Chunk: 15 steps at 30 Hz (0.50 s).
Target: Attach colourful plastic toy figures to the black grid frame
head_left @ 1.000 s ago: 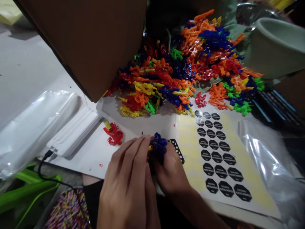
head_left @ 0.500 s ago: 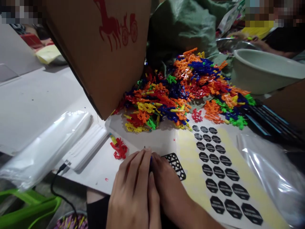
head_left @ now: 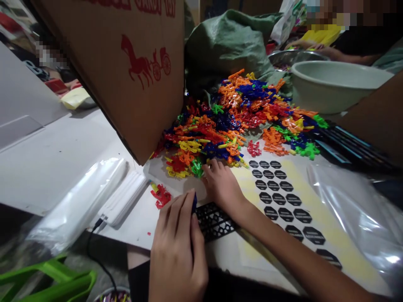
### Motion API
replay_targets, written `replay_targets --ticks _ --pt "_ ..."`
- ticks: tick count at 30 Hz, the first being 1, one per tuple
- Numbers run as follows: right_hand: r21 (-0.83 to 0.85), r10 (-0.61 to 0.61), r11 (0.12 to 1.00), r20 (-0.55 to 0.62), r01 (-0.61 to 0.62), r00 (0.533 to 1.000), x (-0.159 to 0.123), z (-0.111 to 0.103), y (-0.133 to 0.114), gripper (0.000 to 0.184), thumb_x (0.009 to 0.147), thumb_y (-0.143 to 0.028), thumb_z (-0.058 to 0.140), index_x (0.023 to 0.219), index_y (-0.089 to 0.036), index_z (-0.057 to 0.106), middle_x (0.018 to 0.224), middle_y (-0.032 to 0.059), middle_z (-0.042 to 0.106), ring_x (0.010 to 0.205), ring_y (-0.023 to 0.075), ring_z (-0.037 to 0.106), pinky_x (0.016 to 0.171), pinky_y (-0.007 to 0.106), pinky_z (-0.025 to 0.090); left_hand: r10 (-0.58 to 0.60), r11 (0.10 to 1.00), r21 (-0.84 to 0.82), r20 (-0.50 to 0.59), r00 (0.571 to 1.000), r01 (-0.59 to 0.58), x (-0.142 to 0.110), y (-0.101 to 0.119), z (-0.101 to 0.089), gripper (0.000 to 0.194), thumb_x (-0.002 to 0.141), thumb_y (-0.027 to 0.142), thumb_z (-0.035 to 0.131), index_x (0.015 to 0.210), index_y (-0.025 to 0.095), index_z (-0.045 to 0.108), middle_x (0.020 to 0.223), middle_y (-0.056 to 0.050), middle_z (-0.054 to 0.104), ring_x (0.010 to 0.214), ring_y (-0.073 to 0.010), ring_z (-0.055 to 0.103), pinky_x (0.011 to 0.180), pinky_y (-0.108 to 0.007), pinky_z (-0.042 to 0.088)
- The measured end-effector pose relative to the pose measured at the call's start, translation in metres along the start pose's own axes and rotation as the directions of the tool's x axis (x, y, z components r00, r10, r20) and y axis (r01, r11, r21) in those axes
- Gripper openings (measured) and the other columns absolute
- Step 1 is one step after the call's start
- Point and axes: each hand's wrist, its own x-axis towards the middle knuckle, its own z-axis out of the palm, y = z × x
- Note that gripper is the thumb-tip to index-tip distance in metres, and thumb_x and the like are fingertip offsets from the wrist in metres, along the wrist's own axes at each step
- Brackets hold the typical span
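Observation:
My left hand (head_left: 179,247) is closed, its fingers pressed together around a dark blue plastic piece (head_left: 194,203); only the piece's edge shows beside the fingertips. At the near edge of the toy pile (head_left: 229,117), my right hand (head_left: 224,184) has bent fingers slightly apart, with the fingertips beside a green plastic toy (head_left: 197,167). Whether they touch it is hard to see. Between my hands lies a black perforated plastic strip (head_left: 217,222), partly under my right wrist. A red toy with a yellow-tipped tube (head_left: 161,196) lies just beyond my left hand.
A cardboard box (head_left: 141,105) stands tilted at the left of the pile. A sticker sheet (head_left: 302,172) with black octagons lies under my right forearm. Plastic bags (head_left: 85,201), a white power bank (head_left: 124,197) and a white basin (head_left: 333,92) surround the area. Another person's arms are behind.
My right hand has left my left hand and moved forward to the pile's front edge. My left hand keeps hold of the blue piece. More of the black strip shows.

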Motion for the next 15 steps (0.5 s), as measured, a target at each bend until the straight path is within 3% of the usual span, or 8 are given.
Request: replay_targets --ticks 5,10,15 --pt "-0.014 0.027 1.0 0.022 -0.027 0.999 -0.018 -0.007 0.002 0.02 0.102 -0.019 0.054 0.116 -0.013 0.067 0.121 0.02 0.064 0.11 0.0349 0.059 0.087 0.042 0.047 0.006 1.0 0.0 0.01 1.0 -0.006 0.0 0.0 -0.001 0.045 0.106 0.013 0.042 0.15 0.019 0.048 0.14 -0.012 0.063 0.131 -0.0261 0.055 0.111 -0.046 0.048" --pt "0.024 0.152 0.988 0.059 -0.153 0.987 -0.018 -0.011 0.007 0.018 0.105 -0.022 0.052 0.111 -0.012 0.066 0.105 0.0175 0.07 0.097 0.0324 0.068 0.077 0.039 0.049 0.017 1.0 0.002 0.022 1.0 -0.017 0.002 -0.003 -0.003 0.044 0.106 0.013 0.042 0.15 0.018 0.049 0.138 -0.012 0.063 0.13 -0.0253 0.055 0.111 -0.044 0.048" --pt "0.132 0.27 0.952 0.055 -0.275 0.961 0.005 -0.011 0.009 0.041 0.106 -0.031 0.053 0.14 -0.007 0.051 0.118 0.0233 0.069 0.105 0.0368 0.071 0.078 0.04 0.051 0.01 1.0 0.005 0.028 1.0 -0.01 0.002 -0.002 -0.003 0.042 0.107 0.014 0.042 0.148 0.016 0.05 0.137 -0.012 0.063 0.13 -0.0248 0.055 0.112 -0.042 0.047"
